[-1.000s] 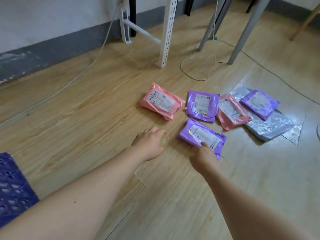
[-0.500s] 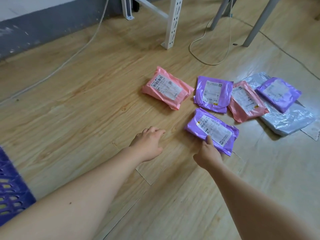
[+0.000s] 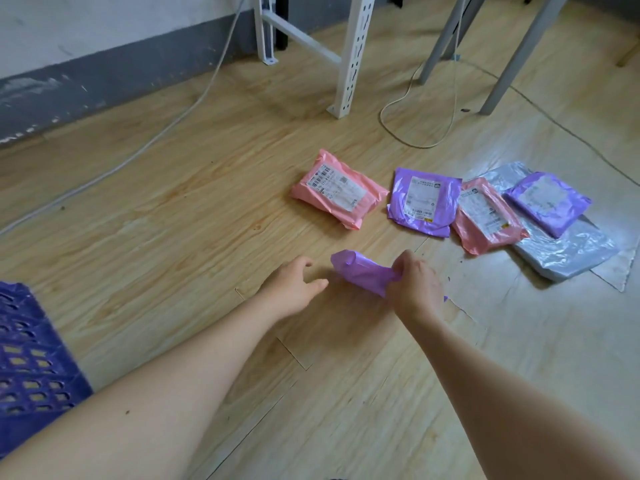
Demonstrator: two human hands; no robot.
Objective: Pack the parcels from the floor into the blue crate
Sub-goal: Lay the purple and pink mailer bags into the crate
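Observation:
My right hand (image 3: pixel 417 289) grips a purple parcel (image 3: pixel 360 271) by its near edge, and the parcel is tipped up off the wooden floor. My left hand (image 3: pixel 294 287) hovers just left of it with fingers relaxed, holding nothing. Further back lie a pink parcel (image 3: pixel 341 190), a purple parcel (image 3: pixel 422 200), a second pink parcel (image 3: pixel 486 216), and a small purple parcel (image 3: pixel 549 202) on top of a grey parcel (image 3: pixel 568 251). A corner of the blue crate (image 3: pixel 31 358) shows at the left edge.
White shelf legs (image 3: pixel 353 57) and grey table legs (image 3: pixel 512 53) stand behind the parcels. A cable (image 3: pixel 415 133) loops on the floor near them, and another cable (image 3: pixel 138 150) runs along the grey skirting at the left.
My right hand has closed on the near purple parcel and lifted it off the floor, turning it leftwards. My left hand has opened a little toward it.

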